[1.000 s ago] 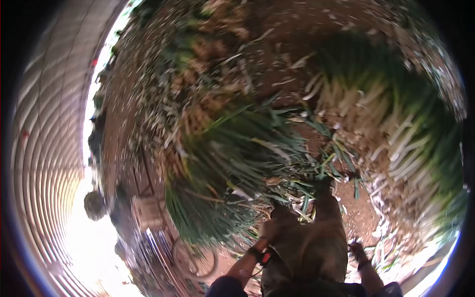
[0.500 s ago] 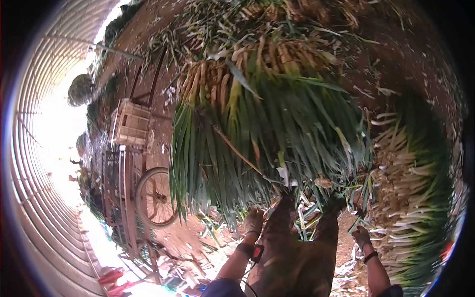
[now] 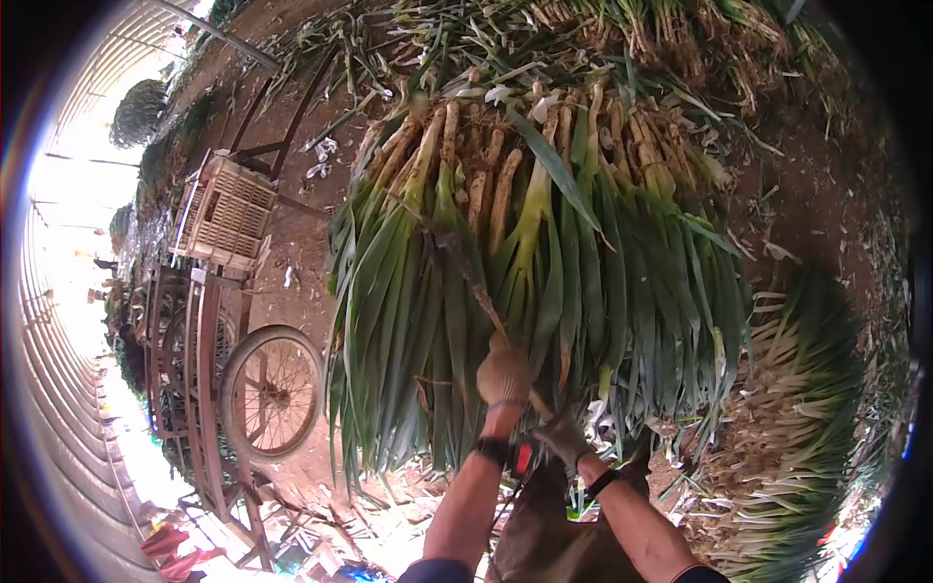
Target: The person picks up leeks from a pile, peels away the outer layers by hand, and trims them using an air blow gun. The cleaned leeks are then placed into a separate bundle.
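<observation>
A big heap of leeks (image 3: 583, 291) lies in front of me, pale muddy stems at the far side and long green leaves toward me. Across it runs a thin brown stick (image 3: 486, 301), slanting, its middle dark and muddy-looking. My left hand (image 3: 505, 374), in a tan knitted glove, is closed around the stick above the leaves. My right hand (image 3: 564, 439), in a greyish glove, is closed at the stick's near end by the leaf tips. The fingertips of both hands are partly hidden.
On the left stand a spoked wheel (image 3: 272, 391) of a cart and a wicker crate (image 3: 225, 212). A row of cleaned white-stemmed leeks (image 3: 777, 428) lies at right. More leeks (image 3: 661, 34) and loose leaf scraps cover the ground at the back.
Both hands have come up and inward from low beside my legs to the stick on the leek heap, and closed on it. The camera view has shifted.
</observation>
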`<state>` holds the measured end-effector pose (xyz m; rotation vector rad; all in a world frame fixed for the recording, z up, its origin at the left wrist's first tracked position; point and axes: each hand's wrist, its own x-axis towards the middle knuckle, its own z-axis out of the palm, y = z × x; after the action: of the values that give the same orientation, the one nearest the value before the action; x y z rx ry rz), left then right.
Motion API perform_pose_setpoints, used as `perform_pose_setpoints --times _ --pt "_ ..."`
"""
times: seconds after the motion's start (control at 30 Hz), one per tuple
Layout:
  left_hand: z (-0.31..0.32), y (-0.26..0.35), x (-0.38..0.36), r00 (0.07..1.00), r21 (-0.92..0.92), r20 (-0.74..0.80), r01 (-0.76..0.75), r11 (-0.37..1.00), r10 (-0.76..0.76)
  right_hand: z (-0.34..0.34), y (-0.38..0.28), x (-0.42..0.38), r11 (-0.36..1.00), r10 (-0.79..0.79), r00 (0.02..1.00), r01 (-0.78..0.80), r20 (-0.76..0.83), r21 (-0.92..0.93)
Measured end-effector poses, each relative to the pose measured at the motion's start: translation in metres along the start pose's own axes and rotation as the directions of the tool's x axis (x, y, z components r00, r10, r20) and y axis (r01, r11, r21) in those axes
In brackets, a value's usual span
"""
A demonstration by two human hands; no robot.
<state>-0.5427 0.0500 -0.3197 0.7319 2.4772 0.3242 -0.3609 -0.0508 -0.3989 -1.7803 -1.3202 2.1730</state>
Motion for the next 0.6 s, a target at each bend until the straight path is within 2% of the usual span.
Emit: perform_pose_setpoints --times 0.03,0.07,0.1,0.13,0.17,0.23,0.27,0.3,0.33,0.37,0.43,0.47,0.57,0.6 --pt "-0.014 0.001 -0.011 0.998 0.002 0.005 -0.063 0.998 0.063 -0.005 -0.029 -0.018 0.989 0.084 0.977 -0.107 0.195 0.107" --pt "-0.028 -0.005 -0.025 0.986 -0.079 -0.091 -0.145 0.986 0.138 -0.011 -0.057 -0.037 0.956 0.164 0.910 -0.242 0.381 0.166" --pt "-0.042 -0.015 -0.040 0.961 -0.147 -0.192 -0.229 0.962 0.200 -0.014 -0.061 -0.047 0.977 0.154 0.871 -0.206 0.467 0.061" --pt "-0.055 -0.026 -0.051 0.966 -0.094 -0.162 -0.218 0.971 0.202 -0.016 -0.061 -0.052 0.987 0.152 0.821 -0.157 0.551 -0.038" --pt "-0.062 -0.039 -0.059 0.970 -0.043 -0.132 -0.211 0.976 0.204 -0.027 -0.047 -0.045 0.979 0.179 0.818 -0.095 0.546 -0.179" --pt "-0.051 -0.075 -0.070 0.990 -0.002 0.033 -0.137 0.991 0.137 -0.065 -0.007 -0.013 0.891 0.232 0.824 0.033 0.518 -0.452" --pt "-0.037 -0.094 -0.072 0.989 0.038 0.065 -0.132 0.991 0.129 -0.081 -0.006 -0.004 0.850 0.192 0.931 0.000 0.310 -0.527" --pt "-0.019 -0.112 -0.072 0.988 0.080 0.095 -0.127 0.989 0.120 -0.096 -0.005 0.007 0.804 0.129 0.988 -0.051 0.090 -0.593" --pt "-0.009 -0.113 -0.069 0.987 0.126 0.117 -0.122 0.985 0.107 -0.099 -0.007 0.015 0.870 -0.034 0.988 -0.045 -0.150 -0.491" --pt "0.004 -0.114 -0.068 0.991 0.144 0.107 -0.096 0.985 0.081 -0.107 -0.010 0.027 0.853 -0.027 0.982 -0.076 -0.189 -0.516" --pt "0.018 -0.098 -0.065 0.996 0.179 0.086 -0.033 0.983 0.018 -0.103 -0.033 0.049 0.953 0.112 0.990 -0.131 -0.084 -0.274" --pt "0.022 -0.095 -0.059 0.967 0.146 0.213 0.110 0.983 -0.140 -0.089 -0.034 0.055 0.978 0.059 0.993 -0.078 -0.102 -0.196" --pt "0.065 -0.123 -0.056 0.999 -0.097 0.054 0.007 0.995 -0.002 -0.042 -0.028 0.083 0.994 -0.098 0.983 0.104 -0.155 0.028" --pt "0.084 -0.147 -0.052 0.989 -0.187 -0.059 -0.142 0.972 0.133 -0.034 -0.018 0.079 0.990 -0.103 0.983 0.116 -0.150 0.085"
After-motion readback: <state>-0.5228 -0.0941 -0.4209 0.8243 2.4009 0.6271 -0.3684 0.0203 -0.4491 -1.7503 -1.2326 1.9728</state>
